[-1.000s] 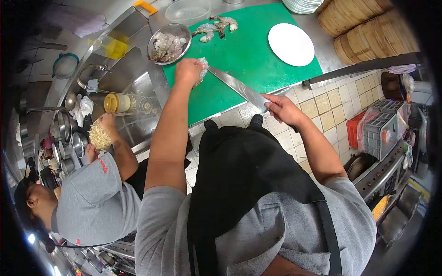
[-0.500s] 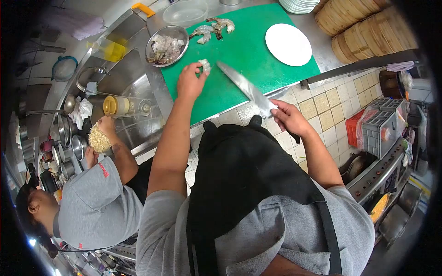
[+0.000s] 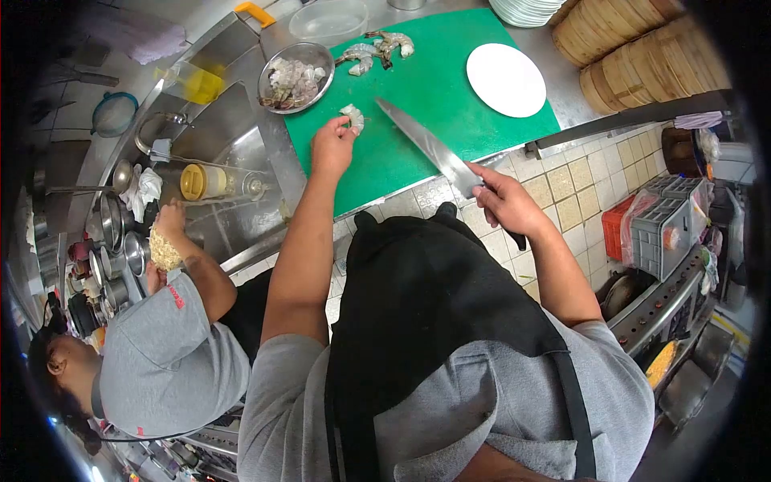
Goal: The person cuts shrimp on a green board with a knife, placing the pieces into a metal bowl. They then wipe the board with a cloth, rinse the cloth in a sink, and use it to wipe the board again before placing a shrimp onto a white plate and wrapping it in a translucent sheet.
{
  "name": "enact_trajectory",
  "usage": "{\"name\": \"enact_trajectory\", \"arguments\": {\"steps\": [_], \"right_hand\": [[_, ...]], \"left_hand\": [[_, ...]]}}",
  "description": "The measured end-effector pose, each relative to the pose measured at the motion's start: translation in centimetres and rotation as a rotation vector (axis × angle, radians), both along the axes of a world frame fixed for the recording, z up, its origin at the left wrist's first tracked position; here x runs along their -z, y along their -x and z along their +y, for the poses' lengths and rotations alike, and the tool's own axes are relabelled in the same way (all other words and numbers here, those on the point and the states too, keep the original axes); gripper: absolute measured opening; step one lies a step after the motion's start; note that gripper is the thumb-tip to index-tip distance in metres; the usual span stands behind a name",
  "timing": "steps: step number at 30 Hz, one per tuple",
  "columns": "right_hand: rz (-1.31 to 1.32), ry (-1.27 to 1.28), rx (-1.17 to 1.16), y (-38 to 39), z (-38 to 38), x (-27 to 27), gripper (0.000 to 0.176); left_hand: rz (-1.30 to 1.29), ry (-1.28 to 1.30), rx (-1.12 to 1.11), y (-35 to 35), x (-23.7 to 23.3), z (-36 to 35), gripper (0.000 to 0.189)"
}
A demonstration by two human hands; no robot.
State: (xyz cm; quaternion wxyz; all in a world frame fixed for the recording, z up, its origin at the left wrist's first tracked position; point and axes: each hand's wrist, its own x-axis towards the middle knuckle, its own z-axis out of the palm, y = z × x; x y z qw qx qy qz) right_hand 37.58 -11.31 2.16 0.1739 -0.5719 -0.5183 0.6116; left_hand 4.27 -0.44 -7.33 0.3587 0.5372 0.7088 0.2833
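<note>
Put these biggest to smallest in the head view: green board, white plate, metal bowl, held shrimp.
1. green board
2. white plate and metal bowl: look about alike, not ranked
3. shrimp in the left hand

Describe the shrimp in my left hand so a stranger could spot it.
Find the green cutting board. Near its left side, the left hand pinches one pale shrimp, just left of the knife. The other shrimp lie at the board's far edge or in the metal bowl; only this one is held.
</note>
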Motion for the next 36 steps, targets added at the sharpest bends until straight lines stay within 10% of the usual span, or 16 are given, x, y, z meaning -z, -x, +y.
{"name": "enact_trajectory", "arguments": {"steps": [22, 30, 36], "right_hand": [[-0.14, -0.007, -0.261, 3.7, 0.2, 0.5, 0.052], [-0.148, -0.124, -0.267, 3.3, 0.2, 2.3, 0.053], [-0.254, -0.15, -0.226, 2.8, 0.4, 1.5, 0.051]], "left_hand": [[0.236, 0.038, -0.299, 0.5, -0.5, -3.0, 0.036], [-0.629, -0.137, -0.667, 2.7, -0.3, -4.0, 0.036], [-0.494, -0.298, -0.539, 4.7, -0.9, -5.2, 0.037]]}}
